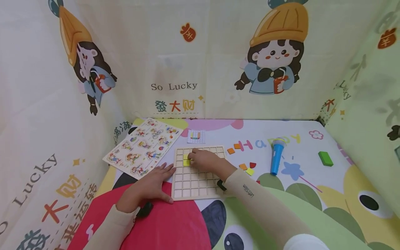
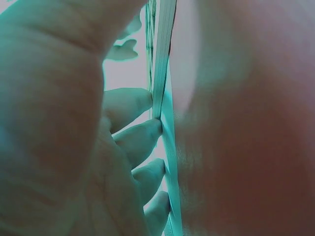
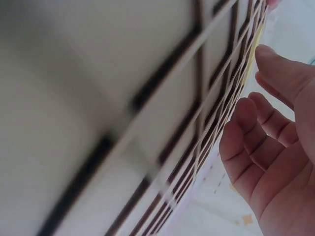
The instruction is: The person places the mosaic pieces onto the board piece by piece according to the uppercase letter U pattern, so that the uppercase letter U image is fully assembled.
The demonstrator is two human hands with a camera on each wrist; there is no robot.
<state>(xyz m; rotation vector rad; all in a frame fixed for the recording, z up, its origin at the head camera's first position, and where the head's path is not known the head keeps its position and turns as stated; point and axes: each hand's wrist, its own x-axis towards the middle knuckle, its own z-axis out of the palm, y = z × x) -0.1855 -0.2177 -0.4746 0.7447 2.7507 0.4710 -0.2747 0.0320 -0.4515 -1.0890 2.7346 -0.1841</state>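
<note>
A wooden grid board (image 1: 195,184) lies on the table with yellow square tiles (image 1: 186,162) in its upper left cells. My right hand (image 1: 204,160) is over the board, its fingers curled and its fingertips at the yellow tiles. In the right wrist view the thumb (image 3: 283,69) meets the yellow strip at the board's edge; whether it pinches a tile is hidden. My left hand (image 1: 153,184) rests at the board's left side, fingers spread, thumb near the lower left corner. The left wrist view has its fingertips (image 2: 140,140) against the board's edge (image 2: 165,64).
Behind the board lies a small grid card (image 1: 196,136) with a coloured pattern. A sticker-like picture sheet (image 1: 143,147) is at the left. Orange tiles (image 1: 231,151), a red piece (image 1: 252,165) and a yellow tile (image 1: 249,171) lie right, beyond them a blue microphone (image 1: 276,158) and green block (image 1: 325,158).
</note>
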